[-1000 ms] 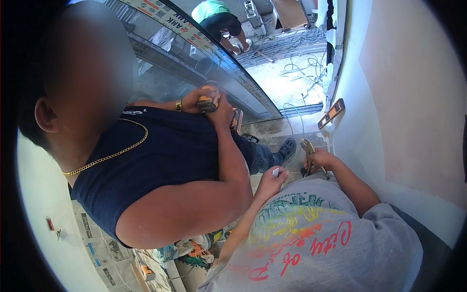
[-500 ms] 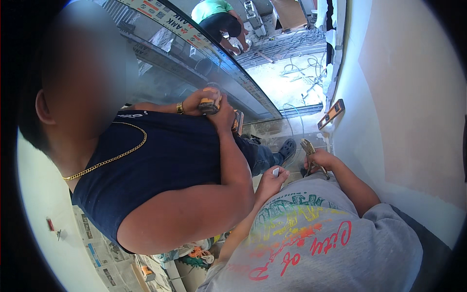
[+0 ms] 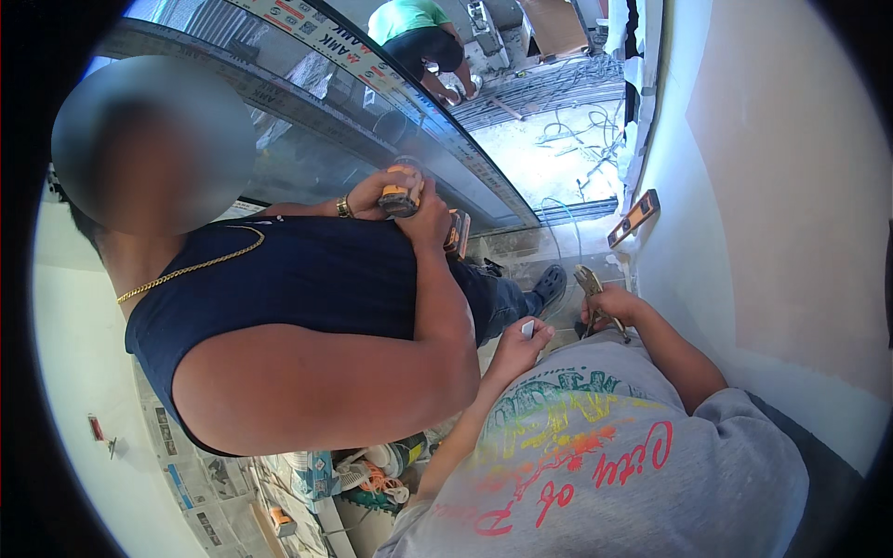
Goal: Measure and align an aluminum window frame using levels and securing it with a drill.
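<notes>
In front of my grey shirt, my left hand [image 3: 523,348] is closed around a small flat white piece [image 3: 527,328], whose end sticks out past the fingers. To its right, my right hand [image 3: 611,307] grips a pair of locking pliers [image 3: 588,282] with the jaws pointing away from me. Close on my left stands a co-worker in a dark sleeveless top [image 3: 316,279]. That person's two hands hold an orange and black cordless drill [image 3: 402,191] at waist height.
An orange spirit level [image 3: 633,219] leans against the white wall [image 3: 791,232] on the right. Beyond the framed glass panel [image 3: 446,139], another person [image 3: 419,42] bends over beside metal bars [image 3: 558,90] and loose cables [image 3: 581,139]. Tools and an orange cord [image 3: 381,481] lie lower left.
The co-worker's head and upper body have shifted, with the head now lower in view and the near arm slightly higher. My hands, the pliers and the white piece have stayed put.
</notes>
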Demonstrator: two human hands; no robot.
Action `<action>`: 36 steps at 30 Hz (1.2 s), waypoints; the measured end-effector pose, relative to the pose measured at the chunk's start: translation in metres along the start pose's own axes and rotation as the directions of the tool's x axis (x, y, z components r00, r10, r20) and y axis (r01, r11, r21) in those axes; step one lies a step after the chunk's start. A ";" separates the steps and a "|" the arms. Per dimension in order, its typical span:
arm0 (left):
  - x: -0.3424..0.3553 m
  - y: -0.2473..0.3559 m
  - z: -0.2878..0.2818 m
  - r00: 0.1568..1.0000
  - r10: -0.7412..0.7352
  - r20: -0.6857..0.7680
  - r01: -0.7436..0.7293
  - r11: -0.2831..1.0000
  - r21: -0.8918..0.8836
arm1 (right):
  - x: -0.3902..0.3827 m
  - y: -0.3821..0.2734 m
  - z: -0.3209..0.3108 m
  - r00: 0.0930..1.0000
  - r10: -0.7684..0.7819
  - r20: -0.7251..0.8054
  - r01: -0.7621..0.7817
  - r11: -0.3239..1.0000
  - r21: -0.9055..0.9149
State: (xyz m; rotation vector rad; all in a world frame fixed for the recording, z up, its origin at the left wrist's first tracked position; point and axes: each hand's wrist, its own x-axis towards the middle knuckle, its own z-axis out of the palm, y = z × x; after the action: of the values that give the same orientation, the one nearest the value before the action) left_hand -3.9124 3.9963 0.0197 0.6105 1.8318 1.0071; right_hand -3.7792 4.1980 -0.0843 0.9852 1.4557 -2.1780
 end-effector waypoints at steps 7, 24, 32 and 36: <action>0.000 0.001 0.000 1.000 -0.008 -0.004 0.008 1.000 0.004 | 0.002 0.001 -0.002 1.000 -0.001 0.005 0.001 1.000 0.006; 0.000 0.006 -0.002 0.998 -0.050 0.036 0.051 0.999 -0.015 | -0.001 -0.003 0.000 1.000 -0.010 -0.014 0.010 1.000 0.006; 0.005 -0.005 0.000 0.996 -0.092 0.007 0.092 0.994 -0.056 | -0.001 -0.004 0.001 1.000 -0.001 -0.009 0.001 1.000 0.016; 0.006 -0.007 -0.001 0.996 -0.091 0.022 0.093 0.992 -0.091 | 0.002 -0.001 0.000 1.000 0.002 -0.012 -0.002 1.000 0.020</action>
State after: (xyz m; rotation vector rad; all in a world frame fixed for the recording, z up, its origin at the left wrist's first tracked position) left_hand -3.9157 3.9963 0.0111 0.4736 1.7717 1.0150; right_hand -3.7811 4.1990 -0.0849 1.0075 1.4401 -2.1938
